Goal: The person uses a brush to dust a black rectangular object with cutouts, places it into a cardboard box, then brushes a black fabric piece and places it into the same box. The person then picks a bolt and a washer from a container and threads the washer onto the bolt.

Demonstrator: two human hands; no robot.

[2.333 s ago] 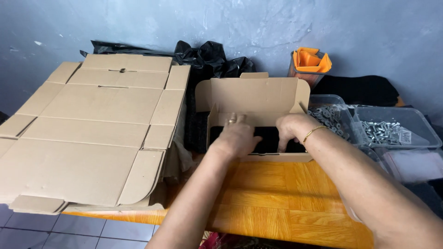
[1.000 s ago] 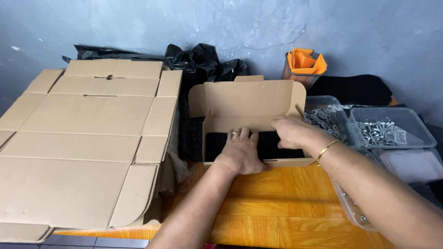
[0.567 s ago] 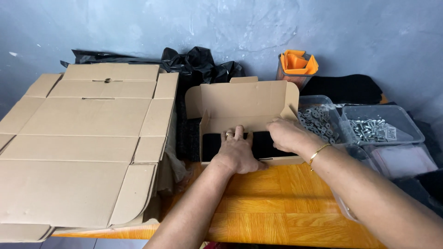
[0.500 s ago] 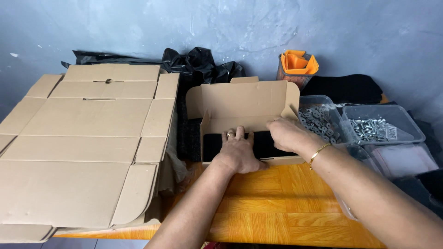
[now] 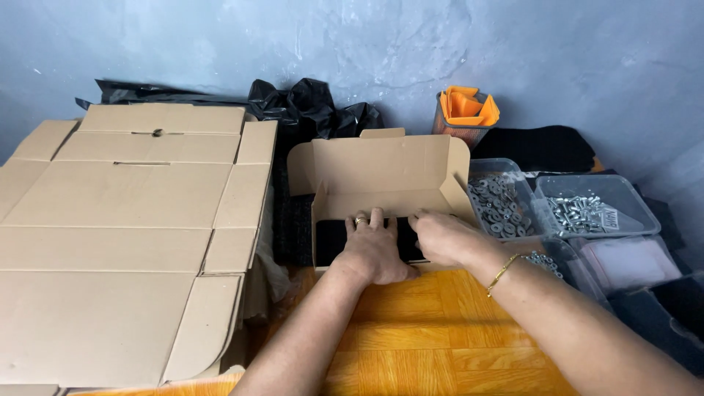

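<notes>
A small brown cardboard box (image 5: 381, 187) stands open at the back of the orange table, its lid flap upright and black material inside. To its left lies a stack of large flattened cardboard sheets (image 5: 125, 235), plain brown, with folded flaps. On the right, a clear plastic tub (image 5: 595, 207) of metal parts carries a small white label (image 5: 611, 218), too small to make out. Black plastic bags (image 5: 312, 110) sit crumpled behind the box.
</notes>
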